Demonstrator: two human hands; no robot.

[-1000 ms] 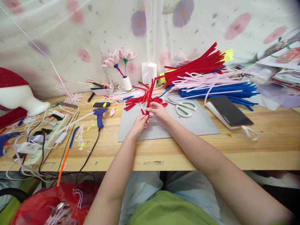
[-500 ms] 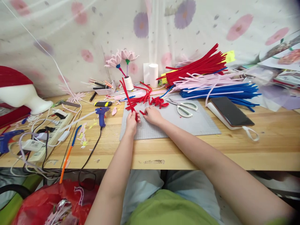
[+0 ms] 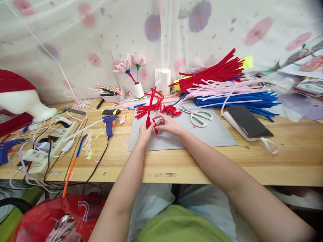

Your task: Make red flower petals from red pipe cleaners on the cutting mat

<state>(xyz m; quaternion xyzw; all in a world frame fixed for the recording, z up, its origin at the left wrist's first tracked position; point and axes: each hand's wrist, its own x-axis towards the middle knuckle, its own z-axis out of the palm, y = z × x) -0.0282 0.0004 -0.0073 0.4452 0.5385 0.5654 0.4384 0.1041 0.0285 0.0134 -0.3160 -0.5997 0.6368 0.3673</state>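
Observation:
My left hand (image 3: 146, 133) is closed on red pipe cleaners (image 3: 150, 107) whose long ends stick up and away from me. My right hand (image 3: 166, 124) pinches a short red pipe cleaner piece (image 3: 155, 127) close beside the left fingertips. Both hands are over the grey cutting mat (image 3: 176, 137). Just beyond them lie loose red pipe cleaners (image 3: 145, 111) and a small heap of bent red pieces (image 3: 172, 110). Scissors with pale handles (image 3: 199, 117) rest on the mat, right of the heap.
Bundles of red (image 3: 212, 72), pink (image 3: 219, 89) and blue pipe cleaners (image 3: 234, 99) lie at the back right. A phone (image 3: 249, 121) leans on a white stand. Left are a blue glue gun (image 3: 109, 125), a power strip (image 3: 55, 144) and cables. Pink flowers (image 3: 131, 64) stand behind.
The upright red pipe cleaners in my left hand have swung to the right. My right hand has lifted slightly, bringing its short red piece upright against the left fingers.

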